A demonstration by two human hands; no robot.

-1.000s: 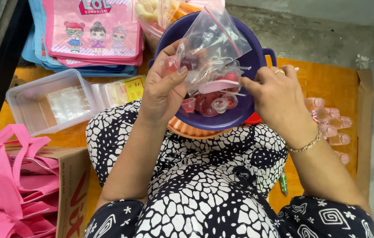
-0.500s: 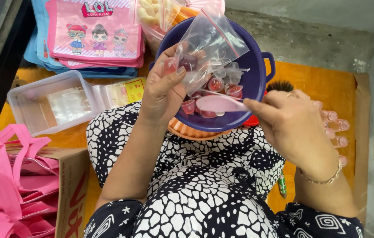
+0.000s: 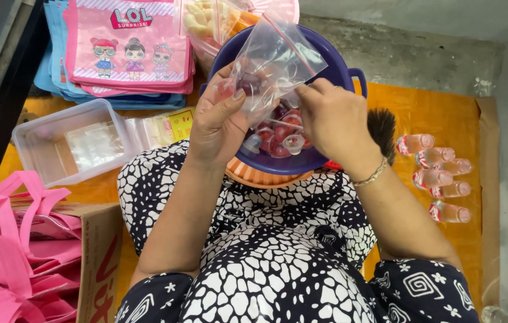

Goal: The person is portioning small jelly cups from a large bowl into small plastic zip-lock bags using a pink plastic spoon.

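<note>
Orange mat under me, purple bowl (image 3: 337,72) of jelly cups (image 3: 281,134) on my lap, left hand (image 3: 221,119) pinching the clear bag (image 3: 275,60) open above it while right hand (image 3: 331,119) fingers close at its mouth dropping cups in, so next probably means grabbing another cup.

Both hands (image 3: 221,122) (image 3: 331,119) grip clear bag (image 3: 275,60) above purple bowl (image 3: 331,66)

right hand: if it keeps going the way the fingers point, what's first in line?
The right hand points left into the clear bag, which it already touches; beyond that, probably the left hand. Depth unclear.
</note>
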